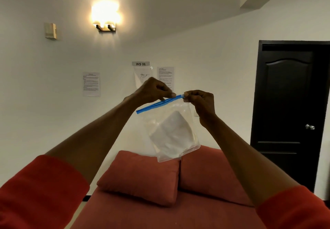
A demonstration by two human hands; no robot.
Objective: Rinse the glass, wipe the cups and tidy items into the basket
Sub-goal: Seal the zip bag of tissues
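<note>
zip-lock bag (172,130) hangs in the air above the red bed (160,214), a folded white cloth (174,135) inside. left hand (153,90) and right hand (201,101) each pinch the blue zip strip (159,103), fingers clamped on it close together near its right end. to open it well, i judge each hand should hold one lip and pull gently apart, keeping the bag upright so the cloth stays in.

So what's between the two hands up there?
In the head view, a short bit of the bag's blue zip strip runs between the left hand and right hand. Both pinch it.
</note>
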